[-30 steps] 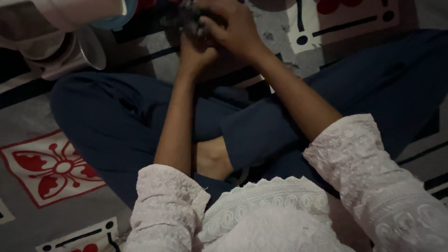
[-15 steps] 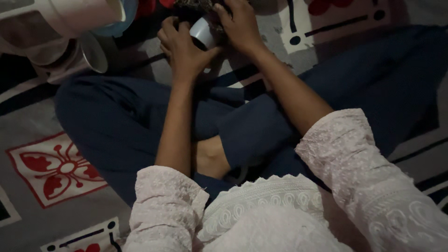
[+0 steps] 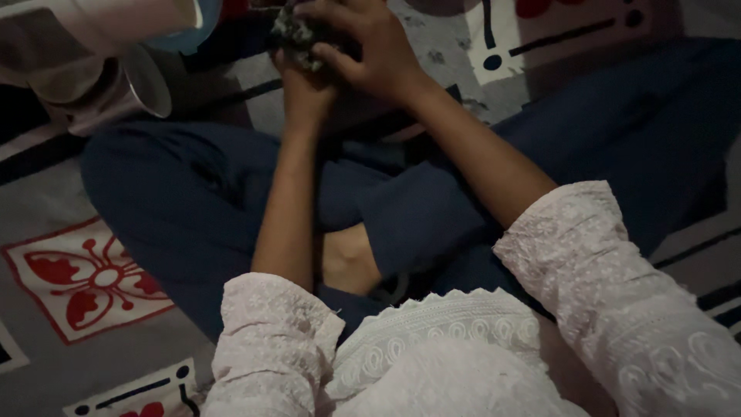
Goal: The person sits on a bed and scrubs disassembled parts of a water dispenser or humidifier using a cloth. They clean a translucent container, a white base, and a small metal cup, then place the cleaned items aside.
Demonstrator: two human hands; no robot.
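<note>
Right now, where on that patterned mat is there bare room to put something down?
Bare mat lies beside the near knee, around the red flower square. More shows at top right, past the right hand. It is crowded at top left, where pale cups lie, and where both hands meet on a dark speckled bundle.

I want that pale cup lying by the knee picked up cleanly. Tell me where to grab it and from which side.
Grip the cup across its body, just behind the rim, coming from above. It lies on its side on the mat with its open mouth facing right, and other pale things crowd it at the upper left, so the top looks like the freest side.
</note>
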